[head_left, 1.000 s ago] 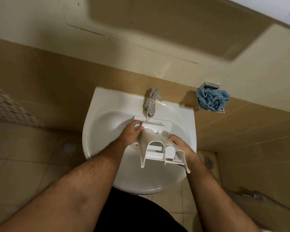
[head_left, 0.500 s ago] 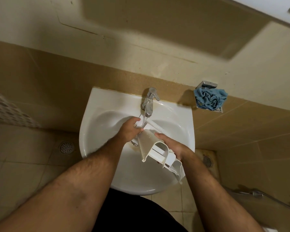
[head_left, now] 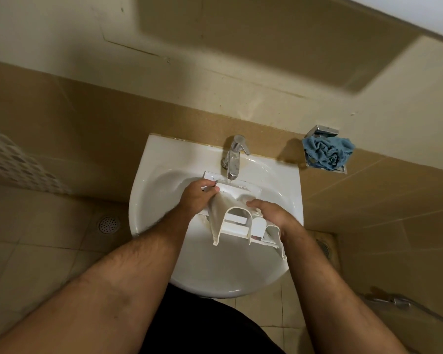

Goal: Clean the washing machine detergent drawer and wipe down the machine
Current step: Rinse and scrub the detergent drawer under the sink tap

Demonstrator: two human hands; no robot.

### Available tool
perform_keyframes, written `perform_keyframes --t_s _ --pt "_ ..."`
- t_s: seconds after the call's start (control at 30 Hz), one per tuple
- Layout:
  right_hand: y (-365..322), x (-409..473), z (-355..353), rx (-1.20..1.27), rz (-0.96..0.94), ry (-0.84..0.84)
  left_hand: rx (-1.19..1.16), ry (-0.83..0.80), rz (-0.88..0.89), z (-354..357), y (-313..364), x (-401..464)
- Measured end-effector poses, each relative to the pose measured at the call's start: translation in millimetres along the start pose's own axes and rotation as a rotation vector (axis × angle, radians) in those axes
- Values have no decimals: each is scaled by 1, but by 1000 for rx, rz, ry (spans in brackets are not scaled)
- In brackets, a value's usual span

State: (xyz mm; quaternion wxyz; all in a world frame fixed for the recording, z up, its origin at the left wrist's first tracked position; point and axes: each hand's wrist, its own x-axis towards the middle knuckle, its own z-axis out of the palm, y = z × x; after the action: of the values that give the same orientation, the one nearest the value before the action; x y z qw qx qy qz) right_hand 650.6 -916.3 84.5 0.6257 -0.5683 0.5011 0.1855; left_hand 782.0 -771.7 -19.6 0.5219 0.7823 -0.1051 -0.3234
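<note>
- We see dim, warm, yellowish light falling from above.
- The glossy white ceramic basin (head_left: pixel 149 200) is the brightest area, with soft glare along its rim.
- A broad soft shadow lies across the cream painted wall (head_left: pixel 62 34).
- Straight lines bow at the edges; corners and forearms look soft.

The left hand (head_left: pixel 197 196) and right hand (head_left: pixel 271 213) hide the sides of the detergent drawer (head_left: pixel 237 223).

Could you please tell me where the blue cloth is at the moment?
In the head view, the blue cloth sits bunched in a chrome wall holder at upper right, beside the sink and right of the tap.
</note>
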Motion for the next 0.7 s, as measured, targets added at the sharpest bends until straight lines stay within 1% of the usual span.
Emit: perform_keyframes --t_s 0.07,0.2,0.3,0.43,0.53,0.7 --pt "-5 -1 -6 15 -1 26 18 17 -5 3 3 1" --pt "-13 -3 -18 96 88 3 20 62 6 9 13 6" --pt "-17 -2 -23 116 91 44 22 73 11 13 18 8" --pt "-13 2 -29 78 17 125 -11 66 7 18 20 11" --pt "-12 5 -28 29 -2 186 -22 73 8 20 19 12" --pt "-14 8 -35 -101 -24 256 -9 -4 18 22 19 14"
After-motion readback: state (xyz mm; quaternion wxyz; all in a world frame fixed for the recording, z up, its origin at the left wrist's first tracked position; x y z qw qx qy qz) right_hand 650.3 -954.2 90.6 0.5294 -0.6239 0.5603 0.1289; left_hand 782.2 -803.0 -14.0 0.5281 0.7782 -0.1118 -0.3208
